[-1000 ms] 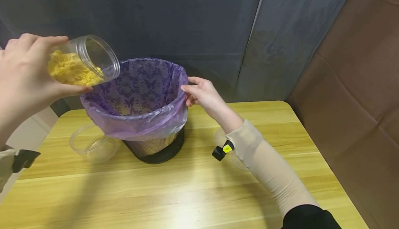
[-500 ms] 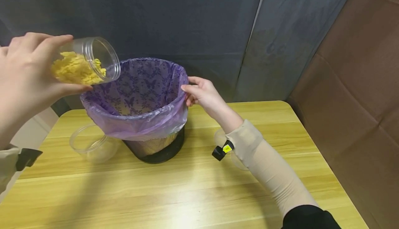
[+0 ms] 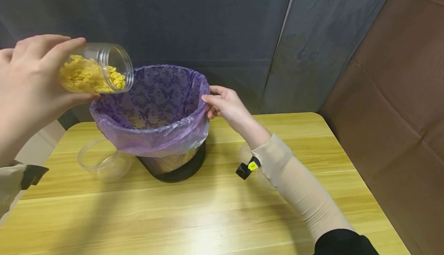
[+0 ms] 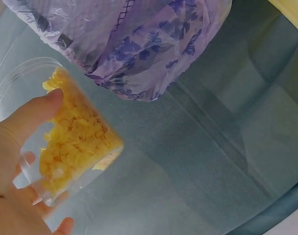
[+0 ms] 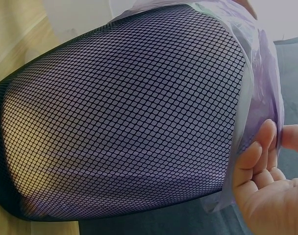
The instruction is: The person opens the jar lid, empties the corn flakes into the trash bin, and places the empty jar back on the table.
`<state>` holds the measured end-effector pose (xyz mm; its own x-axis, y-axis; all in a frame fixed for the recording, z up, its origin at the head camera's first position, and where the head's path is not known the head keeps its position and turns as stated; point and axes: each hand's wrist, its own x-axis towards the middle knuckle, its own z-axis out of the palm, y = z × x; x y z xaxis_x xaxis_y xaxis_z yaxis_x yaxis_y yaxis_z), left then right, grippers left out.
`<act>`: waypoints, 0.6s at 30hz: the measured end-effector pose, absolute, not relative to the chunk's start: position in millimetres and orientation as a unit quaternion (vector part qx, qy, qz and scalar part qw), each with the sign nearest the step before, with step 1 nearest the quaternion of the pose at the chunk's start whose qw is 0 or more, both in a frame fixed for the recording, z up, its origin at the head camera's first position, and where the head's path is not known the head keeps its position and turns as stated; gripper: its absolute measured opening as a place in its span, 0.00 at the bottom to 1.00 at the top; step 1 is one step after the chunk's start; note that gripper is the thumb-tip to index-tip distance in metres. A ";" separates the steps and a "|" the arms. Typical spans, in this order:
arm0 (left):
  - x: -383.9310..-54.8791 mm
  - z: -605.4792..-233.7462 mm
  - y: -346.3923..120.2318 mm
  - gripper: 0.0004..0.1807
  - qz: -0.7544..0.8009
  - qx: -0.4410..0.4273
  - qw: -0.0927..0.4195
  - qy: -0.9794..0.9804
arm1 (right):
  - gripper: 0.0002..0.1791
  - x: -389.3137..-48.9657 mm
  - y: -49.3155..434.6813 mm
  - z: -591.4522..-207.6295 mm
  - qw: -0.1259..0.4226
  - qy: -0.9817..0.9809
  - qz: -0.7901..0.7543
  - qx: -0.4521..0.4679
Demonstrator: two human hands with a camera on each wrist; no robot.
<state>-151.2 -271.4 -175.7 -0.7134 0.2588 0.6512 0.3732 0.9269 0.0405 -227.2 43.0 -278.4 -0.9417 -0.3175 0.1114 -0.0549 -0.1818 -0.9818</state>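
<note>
My left hand [image 3: 34, 74] grips a clear plastic jar [image 3: 119, 56] on its side, with the open mouth facing right at the bin's left rim. Small yellow flakes [image 3: 84, 74] fill the lower part of the jar and reach close to its mouth; in the left wrist view the thumb presses over the jar's wall. A black mesh wastebasket [image 5: 124, 112] stands on the table, lined with a purple patterned plastic bag [image 3: 156, 143] folded over the rim. At the bin's right side my right hand [image 3: 223, 103] pinches the bag-covered rim between thumb and fingers.
Another clear open jar [image 3: 104, 162] stands on the wooden table [image 3: 194, 216] left of the bin. Clear round pieces [image 3: 265, 180], perhaps lids, lie partly hidden beneath the right forearm. A dark grey curtain [image 3: 194, 24] hangs behind, a brown padded panel [image 3: 392, 93] at right.
The left hand has shifted slightly right and turned the jar a little, and the yellow flakes have slid nearer to its mouth. The right hand and bin stay in place.
</note>
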 end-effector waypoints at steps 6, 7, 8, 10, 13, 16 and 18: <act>-150.7 -173.6 -269.4 0.56 -0.077 -0.175 0.342 -0.920 | 0.22 -227.4 43.1 -278.0 0.088 0.634 -0.754 -0.148; -150.7 -173.4 -269.4 0.56 -0.077 -0.177 0.344 -0.919 | 0.22 -227.4 43.1 -278.0 0.089 0.634 -0.754 -0.148; -150.7 -173.1 -269.3 0.56 -0.076 -0.179 0.346 -0.918 | 0.22 -227.5 43.1 -278.0 0.089 0.633 -0.754 -0.147; -150.6 -172.6 -269.1 0.56 -0.075 -0.182 0.347 -0.917 | 0.22 -227.4 43.3 -277.9 0.089 0.633 -0.755 -0.147; -150.8 -172.4 -268.3 0.56 -0.072 -0.183 0.346 -0.917 | 0.22 -227.4 43.6 -278.0 0.088 0.634 -0.754 -0.147; -151.1 -172.6 -267.6 0.55 -0.063 -0.184 0.345 -0.918 | 0.22 -227.2 43.8 -278.2 0.089 0.633 -0.755 -0.147; -151.3 -172.9 -267.3 0.56 -0.059 -0.185 0.345 -0.918 | 0.22 -227.0 43.9 -278.3 0.089 0.633 -0.755 -0.147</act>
